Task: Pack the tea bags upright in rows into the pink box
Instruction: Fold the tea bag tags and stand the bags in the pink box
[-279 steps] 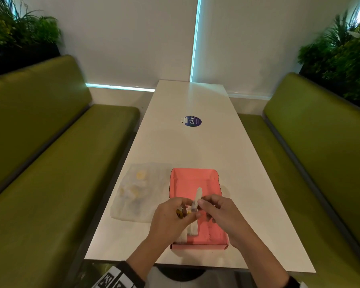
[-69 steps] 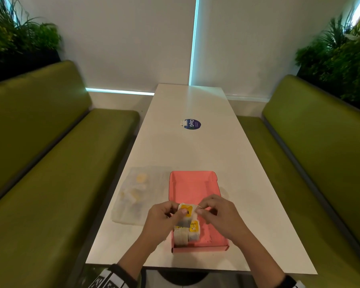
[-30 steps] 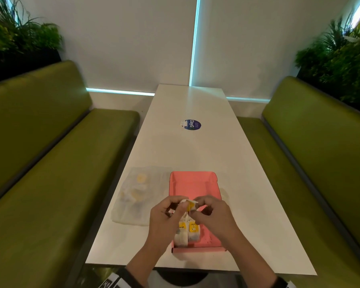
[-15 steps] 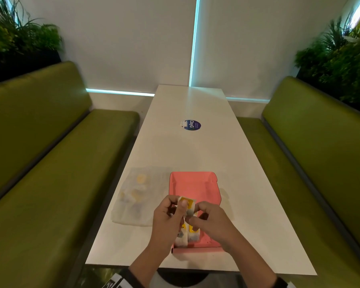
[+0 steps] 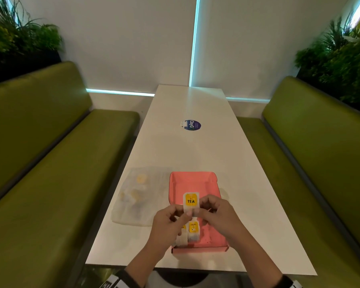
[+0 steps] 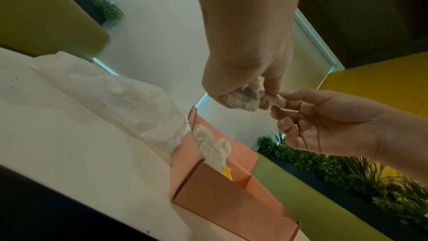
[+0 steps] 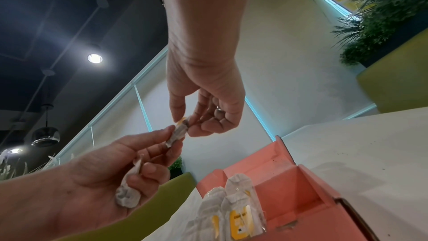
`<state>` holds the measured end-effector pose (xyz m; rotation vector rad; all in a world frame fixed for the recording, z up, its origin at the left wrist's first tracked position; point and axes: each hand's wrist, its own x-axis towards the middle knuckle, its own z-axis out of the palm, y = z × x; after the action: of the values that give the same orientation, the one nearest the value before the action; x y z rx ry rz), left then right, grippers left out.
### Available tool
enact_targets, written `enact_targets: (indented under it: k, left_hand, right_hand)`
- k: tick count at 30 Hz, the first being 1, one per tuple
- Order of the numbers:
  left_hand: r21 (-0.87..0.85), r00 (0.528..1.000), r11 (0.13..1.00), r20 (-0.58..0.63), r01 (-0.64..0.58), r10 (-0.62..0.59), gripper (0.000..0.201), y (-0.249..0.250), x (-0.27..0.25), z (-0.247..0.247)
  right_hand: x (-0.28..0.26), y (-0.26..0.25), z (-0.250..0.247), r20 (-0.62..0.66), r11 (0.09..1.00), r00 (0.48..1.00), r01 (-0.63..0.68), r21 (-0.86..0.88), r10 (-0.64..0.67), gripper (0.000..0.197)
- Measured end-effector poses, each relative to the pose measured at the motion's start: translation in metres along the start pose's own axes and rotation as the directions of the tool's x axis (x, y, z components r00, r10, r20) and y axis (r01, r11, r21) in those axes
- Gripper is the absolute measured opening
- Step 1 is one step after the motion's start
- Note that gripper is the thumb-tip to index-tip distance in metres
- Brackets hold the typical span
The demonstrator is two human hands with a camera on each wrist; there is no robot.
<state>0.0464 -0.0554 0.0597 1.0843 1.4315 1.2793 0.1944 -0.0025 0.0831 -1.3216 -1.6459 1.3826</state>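
Note:
The pink box [image 5: 193, 180] lies open on the white table's near end. Tea bags [image 5: 193, 231] with yellow tags stand upright in its near left corner, also visible in the right wrist view [image 7: 234, 206]. Above them I hold one tea bag [image 5: 191, 202] flat, its yellow TEA tag facing up. My left hand [image 5: 184, 214] pinches its near left edge and my right hand [image 5: 201, 206] pinches its right edge. In the right wrist view, the lower fingers of my left hand also curl round a second, crumpled tea bag [image 7: 128, 195].
A clear plastic bag [image 5: 137, 194] with more tea bags lies left of the box. A round blue sticker [image 5: 192, 125] sits mid-table. Green benches [image 5: 50, 163] flank the table on both sides, with plants behind them. The table edge [image 5: 175, 267] is just below the box.
The held tea bag has been turned and lifted slightly, so its yellow TEA tag now faces up. Both hands stay over the near end of the box.

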Motion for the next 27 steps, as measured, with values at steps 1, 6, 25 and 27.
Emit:
enact_targets:
  k: [1, 6, 25, 27]
  left_hand:
    - [0.016, 1.0, 1.0, -0.005, -0.006, 0.006, 0.011, -0.001, 0.0, 0.0]
    - [0.07, 1.0, 0.997, 0.017, -0.012, 0.01, 0.016, -0.003, 0.002, 0.001]
    - [0.609, 0.951, 0.753, -0.007, 0.249, -0.309, 0.057, -0.049, 0.006, -0.017]
    - [0.616, 0.948, 0.744, -0.012, 0.258, -0.318, 0.057, -0.048, 0.006, -0.017]
  right_hand:
    - [-0.001, -0.001, -0.001, 0.01, 1.0, 1.0, 0.0, -0.018, 0.0, 0.013]
    - [-0.001, 0.001, -0.003, 0.08, 0.997, 0.997, 0.019, -0.07, -0.014, 0.01]
    - [0.016, 0.067, 0.011, 0.062, 0.844, 0.941, -0.268, -0.465, 0.333, 0.032]
    - [0.017, 0.066, 0.015, 0.088, 0.838, 0.938, -0.254, -0.482, 0.335, 0.03]
